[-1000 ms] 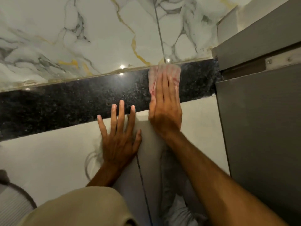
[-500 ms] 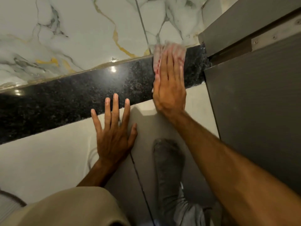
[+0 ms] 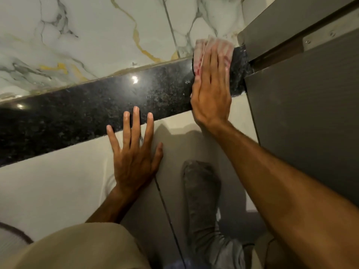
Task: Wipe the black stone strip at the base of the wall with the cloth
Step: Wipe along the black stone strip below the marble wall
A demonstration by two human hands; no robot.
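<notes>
Cloth (image 3: 219,48) is pressed flat under the open-palmed right hand (image 3: 211,94) on the black stone strip (image 3: 81,111) at 1 o'clock, left hand (image 3: 135,152) splayed empty on the floor, and the grey door (image 3: 303,121) at 3 o'clock probably blocks the stroke, risking bunched cloth.

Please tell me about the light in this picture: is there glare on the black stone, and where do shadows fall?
Head view: two bright glare spots on the polished black stone strip; the right hand casts a soft shadow onto the pale floor below it; the cloth looks slightly blurred; the wide lens tilts the strip.
</notes>
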